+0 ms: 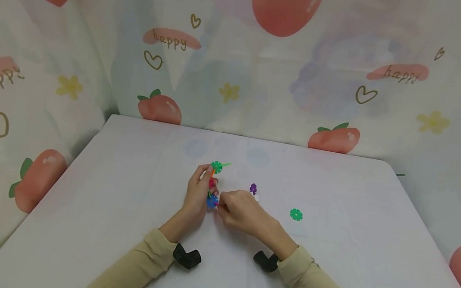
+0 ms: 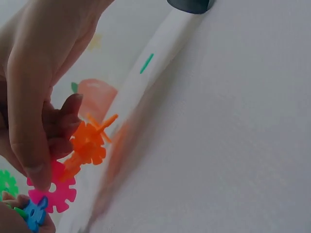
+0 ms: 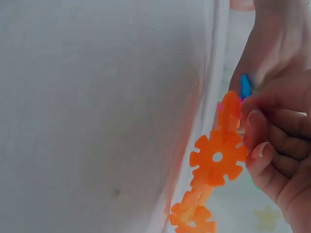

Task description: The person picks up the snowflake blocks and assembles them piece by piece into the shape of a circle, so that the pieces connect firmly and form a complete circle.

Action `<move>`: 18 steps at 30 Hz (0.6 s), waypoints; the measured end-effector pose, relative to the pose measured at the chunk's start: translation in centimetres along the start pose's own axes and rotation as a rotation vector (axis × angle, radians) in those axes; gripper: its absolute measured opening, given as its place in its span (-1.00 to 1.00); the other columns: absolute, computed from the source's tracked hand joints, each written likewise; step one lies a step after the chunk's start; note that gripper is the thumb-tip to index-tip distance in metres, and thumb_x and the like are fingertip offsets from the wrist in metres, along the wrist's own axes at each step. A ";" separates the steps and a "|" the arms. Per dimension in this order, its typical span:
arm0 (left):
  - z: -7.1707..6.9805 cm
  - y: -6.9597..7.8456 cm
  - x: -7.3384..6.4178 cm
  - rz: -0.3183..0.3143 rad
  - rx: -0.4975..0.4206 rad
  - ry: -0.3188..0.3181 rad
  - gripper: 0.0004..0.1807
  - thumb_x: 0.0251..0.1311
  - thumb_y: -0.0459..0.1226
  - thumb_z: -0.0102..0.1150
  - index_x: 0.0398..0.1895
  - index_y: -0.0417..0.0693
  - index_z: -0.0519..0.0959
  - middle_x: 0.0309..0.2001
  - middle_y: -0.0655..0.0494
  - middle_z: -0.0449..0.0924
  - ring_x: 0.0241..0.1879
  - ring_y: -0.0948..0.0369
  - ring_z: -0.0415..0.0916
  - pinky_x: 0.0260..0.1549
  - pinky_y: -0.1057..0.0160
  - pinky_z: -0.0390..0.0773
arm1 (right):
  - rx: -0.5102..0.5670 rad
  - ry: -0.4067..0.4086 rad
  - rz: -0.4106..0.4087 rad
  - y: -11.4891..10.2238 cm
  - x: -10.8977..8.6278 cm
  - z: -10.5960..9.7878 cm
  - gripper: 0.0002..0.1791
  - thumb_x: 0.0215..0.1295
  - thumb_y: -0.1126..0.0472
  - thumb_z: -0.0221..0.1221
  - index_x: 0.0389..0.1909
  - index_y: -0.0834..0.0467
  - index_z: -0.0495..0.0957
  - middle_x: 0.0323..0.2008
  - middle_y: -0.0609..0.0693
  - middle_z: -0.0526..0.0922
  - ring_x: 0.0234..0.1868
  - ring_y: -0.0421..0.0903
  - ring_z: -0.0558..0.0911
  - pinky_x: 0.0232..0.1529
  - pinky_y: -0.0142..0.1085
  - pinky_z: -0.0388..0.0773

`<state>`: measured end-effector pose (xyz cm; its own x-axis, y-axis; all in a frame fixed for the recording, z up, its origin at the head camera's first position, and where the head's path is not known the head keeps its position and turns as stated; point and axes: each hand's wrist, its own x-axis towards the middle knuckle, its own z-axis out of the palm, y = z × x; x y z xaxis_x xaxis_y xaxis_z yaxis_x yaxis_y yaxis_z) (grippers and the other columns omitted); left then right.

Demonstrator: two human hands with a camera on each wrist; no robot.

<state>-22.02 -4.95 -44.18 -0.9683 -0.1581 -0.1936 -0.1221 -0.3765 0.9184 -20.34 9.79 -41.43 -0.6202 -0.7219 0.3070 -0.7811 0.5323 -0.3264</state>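
Note:
My left hand holds a linked string of notched plastic discs, with a green disc at its far end and a blue disc at its near end. Beside it, my right hand pinches a pink disc edge-on against the blue disc. Several orange discs are linked to the pink one and stick out past my right fingers; the head view hides them behind the hand. Whether the pink and blue notches interlock cannot be made out.
A purple disc and a partly hidden white disc show just beyond my right hand. Farther right, a green disc lies flat on the white tabletop. A printed cloth hangs behind the table.

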 end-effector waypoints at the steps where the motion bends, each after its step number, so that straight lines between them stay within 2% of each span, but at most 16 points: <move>1: 0.1 -0.1 0.0 0.003 -0.013 0.008 -0.78 0.59 -0.15 -0.03 0.07 -0.06 0.50 -0.50 0.14 0.38 -0.59 0.30 0.21 -0.53 0.42 0.38 | 0.003 0.004 -0.002 0.0 0.0 0.1 -0.84 0.19 0.43 0.28 -0.53 0.17 0.61 -0.63 -0.09 0.60 -0.63 -0.33 0.44 -0.55 -0.57 0.39; 4: 0.2 -0.3 -0.1 0.021 -0.029 0.015 -0.80 0.59 -0.17 -0.03 0.04 -0.07 0.50 -0.52 0.14 0.37 -0.61 0.31 0.19 -0.54 0.43 0.37 | -0.015 0.019 -0.023 0.1 0.1 0.3 -0.82 0.16 0.44 0.27 -0.55 0.15 0.59 -0.63 -0.10 0.59 -0.62 -0.33 0.42 -0.55 -0.56 0.37; 9: 0.0 -0.3 -0.1 0.010 0.043 -0.034 -0.80 0.58 -0.15 0.00 -0.01 -0.07 0.52 -0.53 0.15 0.37 -0.61 0.30 0.20 -0.56 0.41 0.35 | -0.073 0.024 -0.051 0.2 0.1 0.5 -0.81 0.17 0.41 0.32 -0.55 0.14 0.56 -0.63 -0.11 0.57 -0.62 -0.31 0.39 -0.55 -0.53 0.36; 13: -0.6 0.0 0.3 -0.017 0.179 -0.130 -0.79 0.55 -0.18 0.04 -0.04 -0.14 0.56 -0.52 0.13 0.47 -0.59 0.30 0.31 -0.54 0.39 0.39 | -0.114 -0.011 -0.069 0.0 0.0 0.3 -0.85 0.19 0.33 0.39 -0.51 0.16 0.63 -0.62 -0.12 0.56 -0.61 -0.29 0.40 -0.55 -0.51 0.34; 16: -1.2 0.3 0.8 0.018 0.335 -0.211 -0.74 0.52 -0.20 0.08 -0.02 -0.23 0.59 -0.41 0.01 0.65 -0.54 0.30 0.51 -0.42 0.37 0.55 | -0.155 -0.045 -0.076 -0.1 -0.1 0.1 -0.88 0.20 0.28 0.41 -0.47 0.13 0.66 -0.61 -0.13 0.54 -0.60 -0.28 0.39 -0.56 -0.51 0.30; 18: -1.7 0.6 1.1 0.044 0.431 -0.242 -0.73 0.51 -0.20 0.10 0.00 -0.24 0.61 -0.29 -0.08 0.72 -0.46 0.27 0.63 -0.26 0.31 0.65 | -0.167 -0.061 -0.067 0.0 -0.4 -0.2 -0.89 0.20 0.22 0.43 -0.44 0.12 0.69 -0.59 -0.13 0.55 -0.56 -0.28 0.40 -0.54 -0.52 0.30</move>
<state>-22.80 -6.88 -44.39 -0.9912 0.0706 -0.1121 -0.1091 0.0453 0.9930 -20.05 10.17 -41.35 -0.5647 -0.7810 0.2669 -0.8249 0.5443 -0.1527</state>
